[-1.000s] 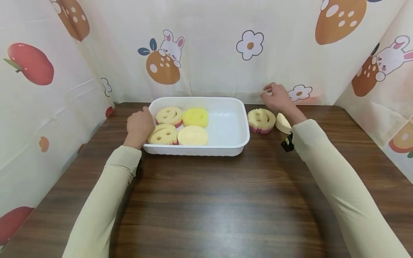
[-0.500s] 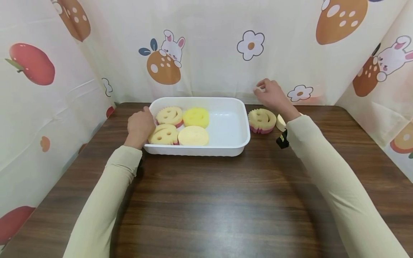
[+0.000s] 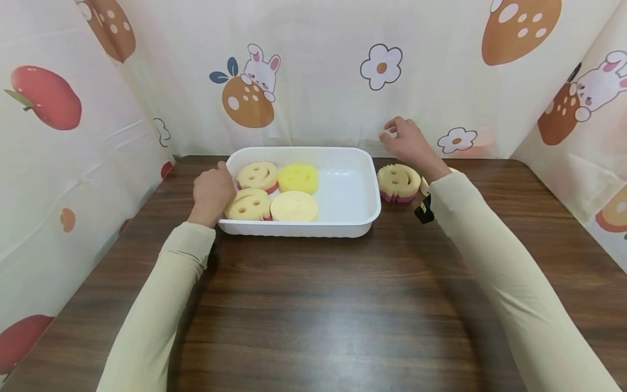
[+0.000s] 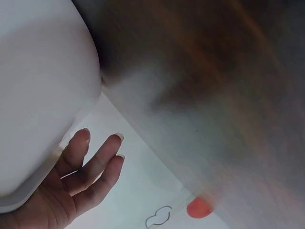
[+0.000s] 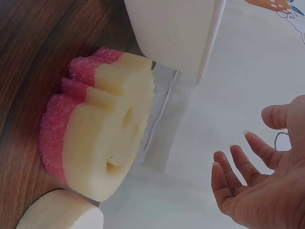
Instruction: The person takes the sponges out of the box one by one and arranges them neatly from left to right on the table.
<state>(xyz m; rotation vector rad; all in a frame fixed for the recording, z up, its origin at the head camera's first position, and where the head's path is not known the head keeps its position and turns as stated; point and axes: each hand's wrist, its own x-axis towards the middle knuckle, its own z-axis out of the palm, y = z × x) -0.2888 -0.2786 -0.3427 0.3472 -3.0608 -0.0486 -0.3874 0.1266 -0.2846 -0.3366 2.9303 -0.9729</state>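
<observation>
My left hand [image 3: 214, 190] grips the left rim of a white tray [image 3: 294, 228]; in the left wrist view several fingers [image 4: 97, 174] curve loosely outside the tray's wall. Inside sit two smiley sponges [image 3: 257, 177] with pink undersides, a bright yellow sponge [image 3: 297, 178] and a smooth, pale yellow round one [image 3: 294, 206], all in the left part. My right hand [image 3: 409, 142] is raised beyond the tray's right end, holding nothing, its fingers bent loosely. Below it a scalloped smiley sponge [image 5: 105, 129] with a pink scrubbing layer stands on the table, close to the tray.
A pale, smooth-sided sponge [image 5: 62, 212] lies to the right of the smiley one, partly hidden by the right sleeve in the head view. The dark wooden table [image 3: 313, 305] runs back to a printed curtain [image 3: 323, 98] behind and along both sides.
My right hand has drifted left and slightly up, toward the tray's back right corner, and its sleeve now covers more of the pale sponge. The left hand and the tray have stayed put.
</observation>
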